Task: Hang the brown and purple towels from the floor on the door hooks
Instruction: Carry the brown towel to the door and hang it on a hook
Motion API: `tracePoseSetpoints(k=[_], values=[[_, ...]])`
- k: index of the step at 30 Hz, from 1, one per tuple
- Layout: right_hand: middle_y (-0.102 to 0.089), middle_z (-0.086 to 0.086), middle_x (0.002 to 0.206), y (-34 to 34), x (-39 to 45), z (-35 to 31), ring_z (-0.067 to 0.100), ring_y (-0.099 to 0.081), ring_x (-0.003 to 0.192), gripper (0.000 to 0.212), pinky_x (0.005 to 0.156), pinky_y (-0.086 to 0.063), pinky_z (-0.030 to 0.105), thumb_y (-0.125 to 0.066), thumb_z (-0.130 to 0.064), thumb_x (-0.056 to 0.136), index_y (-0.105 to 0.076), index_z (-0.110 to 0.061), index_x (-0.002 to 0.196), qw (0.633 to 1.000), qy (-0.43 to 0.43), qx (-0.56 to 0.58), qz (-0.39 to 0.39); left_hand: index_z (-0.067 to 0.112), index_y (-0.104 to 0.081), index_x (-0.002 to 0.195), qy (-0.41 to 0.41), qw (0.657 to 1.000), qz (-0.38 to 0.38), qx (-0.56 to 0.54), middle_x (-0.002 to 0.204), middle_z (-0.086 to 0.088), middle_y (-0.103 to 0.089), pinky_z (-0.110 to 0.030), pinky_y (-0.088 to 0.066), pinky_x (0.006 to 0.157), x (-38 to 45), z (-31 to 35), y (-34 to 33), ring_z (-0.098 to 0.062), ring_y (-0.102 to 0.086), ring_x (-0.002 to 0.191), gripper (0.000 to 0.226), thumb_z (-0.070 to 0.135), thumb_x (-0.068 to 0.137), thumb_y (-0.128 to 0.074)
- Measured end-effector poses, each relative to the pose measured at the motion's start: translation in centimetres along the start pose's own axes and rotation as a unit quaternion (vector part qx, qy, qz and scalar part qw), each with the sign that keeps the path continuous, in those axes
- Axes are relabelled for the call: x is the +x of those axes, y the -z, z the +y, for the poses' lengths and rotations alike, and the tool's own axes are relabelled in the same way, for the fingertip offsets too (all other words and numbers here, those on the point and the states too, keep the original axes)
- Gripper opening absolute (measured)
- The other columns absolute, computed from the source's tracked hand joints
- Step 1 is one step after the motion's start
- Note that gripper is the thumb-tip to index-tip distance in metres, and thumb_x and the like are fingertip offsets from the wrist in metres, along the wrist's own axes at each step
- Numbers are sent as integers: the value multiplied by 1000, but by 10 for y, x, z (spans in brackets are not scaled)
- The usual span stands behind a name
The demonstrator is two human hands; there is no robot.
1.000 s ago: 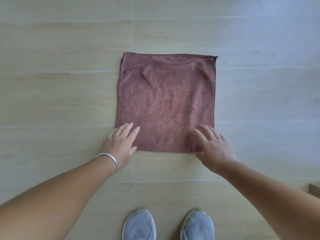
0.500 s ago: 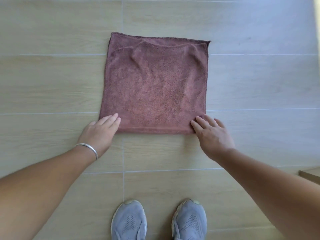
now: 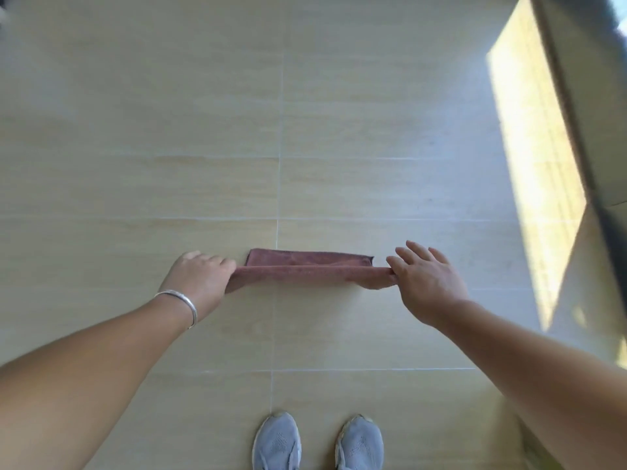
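Brown towel [image 3: 307,269] is held by both near corners and stretched between the two hands, above the pale tile floor [image 3: 339,130] — whether its far edge touches the tiles I can't tell. Left hand [image 3: 200,278] has its fingers curled around the left corner, silver bracelet [image 3: 181,305] on that wrist. Right hand [image 3: 425,283] pinches the right corner with the thumb underneath, other fingers spread out straight. Grey sneakers [image 3: 317,442] sit at the bottom edge — a sunlit patch [image 3: 536,171] falls on the floor at right.
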State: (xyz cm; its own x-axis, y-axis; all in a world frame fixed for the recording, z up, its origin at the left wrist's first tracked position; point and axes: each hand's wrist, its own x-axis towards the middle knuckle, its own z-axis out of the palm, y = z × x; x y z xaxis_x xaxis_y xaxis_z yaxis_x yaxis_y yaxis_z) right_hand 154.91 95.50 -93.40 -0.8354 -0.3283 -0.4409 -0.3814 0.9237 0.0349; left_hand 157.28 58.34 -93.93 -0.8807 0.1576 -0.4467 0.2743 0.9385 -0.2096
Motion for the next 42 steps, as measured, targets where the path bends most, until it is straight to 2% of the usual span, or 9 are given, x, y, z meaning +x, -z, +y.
tracePoseSetpoints(k=[6, 9, 12, 20, 30, 33, 37, 39, 42], values=[[-49, -9, 119, 128, -21, 21, 18, -28, 138, 30, 106, -27, 32, -33, -12, 90, -48, -24, 114, 999, -2, -11, 36, 29, -48, 113, -17, 1000, 10, 15, 112, 6, -66, -30, -24, 111, -10, -46, 126, -16, -60, 109, 25, 20, 94, -36], [-49, -10, 120, 197, -37, 32, 16, -30, 135, 28, 103, -29, 31, -34, -18, 94, -49, -26, 117, 998, -10, -29, 51, 30, -40, 125, -8, 1000, 25, -17, 110, 4, -69, -29, -31, 104, -20, -71, 194, -21, -54, 121, 32, 17, 97, -33], [-48, -8, 128, 271, -52, 39, 16, -30, 136, 29, 105, -30, 33, -35, -21, 96, -49, -25, 122, 997, -13, -44, 63, 25, -40, 115, 6, 999, 34, -41, 109, -2, -68, -32, -41, 91, -32, -94, 269, -28, -41, 134, 17, 26, 100, -33], [-44, -6, 137, 440, -106, 35, 17, -20, 143, 32, 110, -27, 35, -33, -31, 101, -49, -22, 127, 988, 33, -85, 123, 24, -57, 106, 23, 995, 96, -14, 104, -3, -69, -31, -39, 85, -98, -148, 423, -26, -48, 126, 27, 40, 101, -36], [-42, -4, 145, 569, -171, 43, 20, -19, 146, 40, 113, -26, 38, -26, -40, 103, -49, -26, 132, 978, 29, -115, 172, 27, -55, 117, 56, 980, 192, -22, 104, -12, -67, -36, -48, 86, -163, -185, 536, -29, -55, 118, 28, 43, 98, -42], [-44, -6, 143, 601, -198, 44, 20, -20, 146, 39, 113, -26, 38, -26, -42, 102, -50, -27, 130, 975, 22, -127, 180, 35, -58, 118, 44, 981, 186, -20, 102, -3, -71, -32, -42, 99, -184, -187, 565, -27, -49, 127, 25, 37, 100, -40], [-47, -6, 137, 644, -238, 49, 19, -21, 145, 37, 113, -26, 37, -28, -41, 102, -52, -26, 126, 969, 11, -136, 204, 39, -60, 120, 49, 972, 228, -13, 101, 4, -72, -27, -28, 109, -214, -184, 614, -24, -59, 110, 35, 19, 99, -40], [-46, -6, 138, 668, -259, 54, 20, -20, 145, 37, 112, -24, 36, -29, -41, 102, -52, -26, 126, 968, 2, -126, 218, 40, -59, 124, 52, 963, 262, -33, 112, 6, -70, -25, -24, 103, -231, -181, 643, -22, -58, 113, 35, 21, 101, -39], [-42, -7, 145, 705, -289, 63, 19, -16, 146, 42, 115, -22, 36, -28, -42, 102, -47, -24, 135, 964, -8, -113, 239, 38, -61, 124, 48, 946, 318, -46, 119, 9, -68, -28, -32, 91, -256, -183, 688, -22, -59, 108, 32, 32, 103, -38]])
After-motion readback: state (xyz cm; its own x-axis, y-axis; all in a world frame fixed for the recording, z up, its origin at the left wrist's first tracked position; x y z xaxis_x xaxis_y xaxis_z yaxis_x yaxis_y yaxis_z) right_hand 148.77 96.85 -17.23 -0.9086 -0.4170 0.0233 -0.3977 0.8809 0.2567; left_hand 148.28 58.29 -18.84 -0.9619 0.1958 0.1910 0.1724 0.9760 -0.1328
